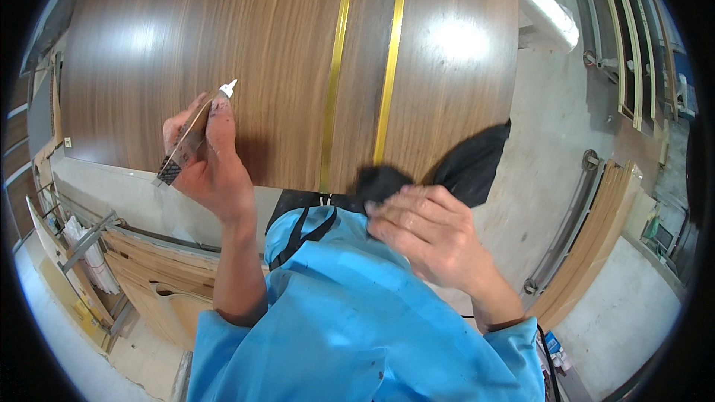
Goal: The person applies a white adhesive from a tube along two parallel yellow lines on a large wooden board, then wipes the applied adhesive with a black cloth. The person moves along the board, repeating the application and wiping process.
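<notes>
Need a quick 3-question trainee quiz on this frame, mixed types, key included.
1. True or false: the left hand holds a small tube with a white nozzle.
2. What does the right hand grip? A) hammer B) black cloth C) tape roll
3. Fill in: two ___-coloured strips run down the wood panel.

Key: 1 true; 2 B; 3 gold.
</notes>
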### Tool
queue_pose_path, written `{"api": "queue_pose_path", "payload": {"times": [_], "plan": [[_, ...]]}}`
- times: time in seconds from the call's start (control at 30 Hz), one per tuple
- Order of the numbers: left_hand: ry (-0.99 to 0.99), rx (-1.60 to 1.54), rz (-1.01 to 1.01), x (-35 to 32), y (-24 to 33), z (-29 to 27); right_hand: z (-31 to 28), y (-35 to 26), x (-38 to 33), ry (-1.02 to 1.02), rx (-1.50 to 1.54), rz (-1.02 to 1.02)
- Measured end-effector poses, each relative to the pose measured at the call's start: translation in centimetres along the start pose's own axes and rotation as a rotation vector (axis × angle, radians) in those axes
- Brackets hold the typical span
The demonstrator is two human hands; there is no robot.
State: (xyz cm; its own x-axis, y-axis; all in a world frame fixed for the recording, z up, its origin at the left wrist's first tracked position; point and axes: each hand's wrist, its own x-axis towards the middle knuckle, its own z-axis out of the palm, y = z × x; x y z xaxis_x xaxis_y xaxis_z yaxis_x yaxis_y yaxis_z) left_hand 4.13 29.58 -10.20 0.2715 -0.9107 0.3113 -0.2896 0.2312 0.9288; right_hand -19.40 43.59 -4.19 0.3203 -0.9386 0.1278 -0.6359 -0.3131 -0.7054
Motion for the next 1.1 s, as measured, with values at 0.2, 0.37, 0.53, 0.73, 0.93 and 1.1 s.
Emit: {"api": "queue_pose_path", "payload": {"times": [0.2, 0.37, 0.53, 0.73, 0.93, 1.1], "plan": [[0.022, -0.013, -0.023, 0.1, 0.0, 0.0, -2.7, -0.4, -2.5, 0.603, 0.551, 0.573], [0.033, 0.047, 0.034, 0.2, 0.1, 0.2, -1.9, 3.1, 0.2, 0.927, 0.446, 0.31], [0.053, 0.037, 0.011, 0.1, -0.1, 0.2, 1.1, 4.0, 3.8, 0.238, -0.357, 0.111], [-0.044, -0.013, 0.037, -0.1, -0.2, -0.5, 3.5, -0.2, 0.1, 0.166, -0.067, 0.013], [-0.157, -0.09, 0.099, -0.4, 0.3, -0.5, 1.9, -3.6, -3.2, 0.284, 0.688, 0.584], [-0.159, -0.111, 0.08, -0.4, 0.4, -0.4, 2.0, -1.2, 0.2, 0.976, 0.567, 0.25]]}}
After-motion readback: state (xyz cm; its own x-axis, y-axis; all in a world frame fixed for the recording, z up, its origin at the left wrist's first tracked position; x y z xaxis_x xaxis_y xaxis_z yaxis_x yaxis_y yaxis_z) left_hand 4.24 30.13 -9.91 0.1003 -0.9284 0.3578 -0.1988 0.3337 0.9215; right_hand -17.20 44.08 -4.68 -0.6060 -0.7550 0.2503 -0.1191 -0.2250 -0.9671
